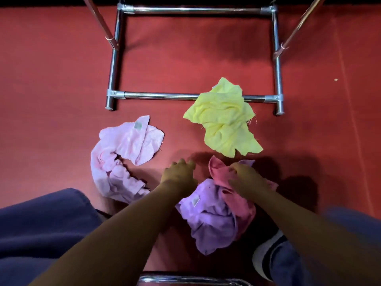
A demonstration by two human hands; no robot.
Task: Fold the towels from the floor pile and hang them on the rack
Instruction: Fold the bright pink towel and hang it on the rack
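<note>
Four crumpled terry towels are spread on the red carpeted floor [51,79]. A soft salmon-pink cloth towel [239,195] is pinched by the curled fingers of the right hand [246,178], lying bunched over a rumpled lilac towel [212,219] with a small sewn label. The left hand [179,174] is held beside them with loosely bent fingers, gripping nothing. A wrinkled yellow towel [224,122] is draped across the near base bar of the shiny chrome tubular rack [156,95]. A twisted pale pink towel [121,155] is seen to the left.
</note>
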